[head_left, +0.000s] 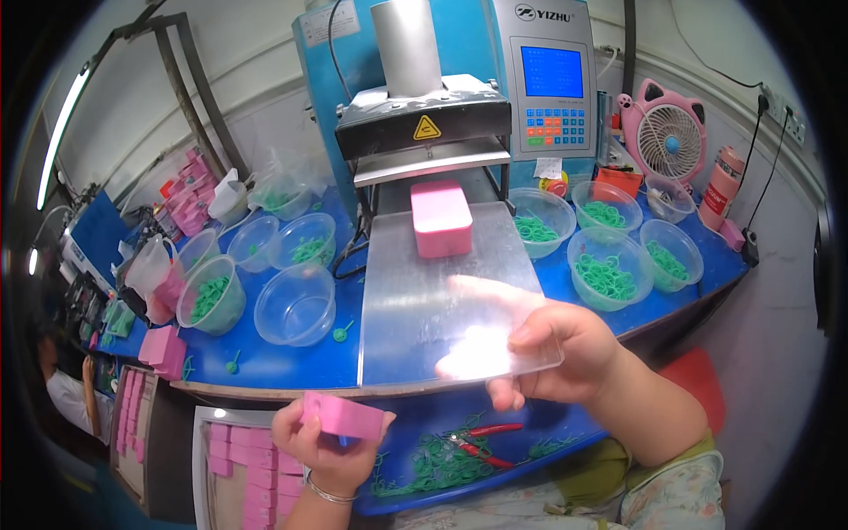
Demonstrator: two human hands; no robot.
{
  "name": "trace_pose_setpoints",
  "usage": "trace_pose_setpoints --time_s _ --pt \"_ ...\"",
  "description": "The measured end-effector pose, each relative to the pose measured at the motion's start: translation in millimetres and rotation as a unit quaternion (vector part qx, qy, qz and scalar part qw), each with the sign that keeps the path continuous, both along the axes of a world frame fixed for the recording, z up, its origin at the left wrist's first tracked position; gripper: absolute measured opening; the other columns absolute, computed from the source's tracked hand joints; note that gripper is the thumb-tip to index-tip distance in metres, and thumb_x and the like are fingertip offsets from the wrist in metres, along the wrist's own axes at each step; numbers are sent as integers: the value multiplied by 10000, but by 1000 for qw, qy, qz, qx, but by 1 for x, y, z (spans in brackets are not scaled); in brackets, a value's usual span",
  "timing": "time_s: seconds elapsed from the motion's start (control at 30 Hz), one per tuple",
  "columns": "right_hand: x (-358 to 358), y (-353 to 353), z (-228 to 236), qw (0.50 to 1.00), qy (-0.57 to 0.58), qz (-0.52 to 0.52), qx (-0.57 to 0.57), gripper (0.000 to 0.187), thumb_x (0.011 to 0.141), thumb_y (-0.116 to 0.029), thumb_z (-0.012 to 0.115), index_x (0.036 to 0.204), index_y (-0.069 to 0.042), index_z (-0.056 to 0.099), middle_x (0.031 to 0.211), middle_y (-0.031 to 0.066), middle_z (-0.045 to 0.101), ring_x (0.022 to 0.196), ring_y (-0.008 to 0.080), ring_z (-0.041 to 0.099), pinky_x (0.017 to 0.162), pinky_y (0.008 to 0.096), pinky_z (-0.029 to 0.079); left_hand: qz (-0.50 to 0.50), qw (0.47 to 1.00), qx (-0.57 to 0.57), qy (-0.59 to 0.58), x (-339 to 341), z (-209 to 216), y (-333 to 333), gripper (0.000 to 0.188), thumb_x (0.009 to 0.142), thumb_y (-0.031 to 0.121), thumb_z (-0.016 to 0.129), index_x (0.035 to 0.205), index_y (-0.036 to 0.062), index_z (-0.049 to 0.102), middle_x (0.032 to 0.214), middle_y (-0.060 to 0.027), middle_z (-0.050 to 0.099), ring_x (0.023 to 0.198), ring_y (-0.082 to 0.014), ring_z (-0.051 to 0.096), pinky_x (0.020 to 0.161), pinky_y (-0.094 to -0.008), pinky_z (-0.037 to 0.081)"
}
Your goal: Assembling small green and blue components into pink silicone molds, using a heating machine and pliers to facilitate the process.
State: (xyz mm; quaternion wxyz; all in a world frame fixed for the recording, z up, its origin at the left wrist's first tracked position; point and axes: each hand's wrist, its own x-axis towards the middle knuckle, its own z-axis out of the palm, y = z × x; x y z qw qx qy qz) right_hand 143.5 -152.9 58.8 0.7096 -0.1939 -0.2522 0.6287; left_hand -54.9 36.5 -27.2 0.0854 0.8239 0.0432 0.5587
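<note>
Left hand's got a pink box, right hand's gripping a clear plate, second box near the press.

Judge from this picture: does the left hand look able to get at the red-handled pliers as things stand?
Probably not without freeing itself: the left hand holds a pink block. Otherwise the way looks open; the pliers lie nearby in the blue tray, handles uncovered.
</note>
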Motion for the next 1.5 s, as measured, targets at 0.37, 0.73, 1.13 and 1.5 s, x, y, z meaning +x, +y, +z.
trace_pose_setpoints --time_s 0.37,0.73,1.13,1.5 --pt "11 25 7 976 -37 -210 -35 514 887 -123 437 1322 59 233 1135 303 521 982 325 601 822 392 513 -142 982 115 -45 -3 -3 -2 782 580 163 853 1221 274 419 1173 -103 365 876 -272 520 641 -324 497" --pt "25 56 3 863 -241 -420 -147 381 946 -328 452 953 47 519 750 124 639 572 143 615 514 244 477 -104 990 98 -13 0 -7 -10 895 576 285 864 1289 234 324 1220 -116 328 950 -259 463 689 -328 458" --pt "25 56 -2 872 -214 -406 -172 358 937 -326 450 940 22 535 745 102 637 555 132 602 500 238 463 -39 988 17 152 34 7 -10 810 502 253 865 1178 35 476 1131 -164 476 981 -328 497 836 -405 421" --pt "30 57 -4 878 -214 -389 -179 360 930 -326 451 948 21 544 758 103 643 563 148 615 513 254 473 -32 948 -90 305 77 0 7 704 626 245 756 1193 -17 429 1148 -199 447 1063 -351 463 920 -410 392"
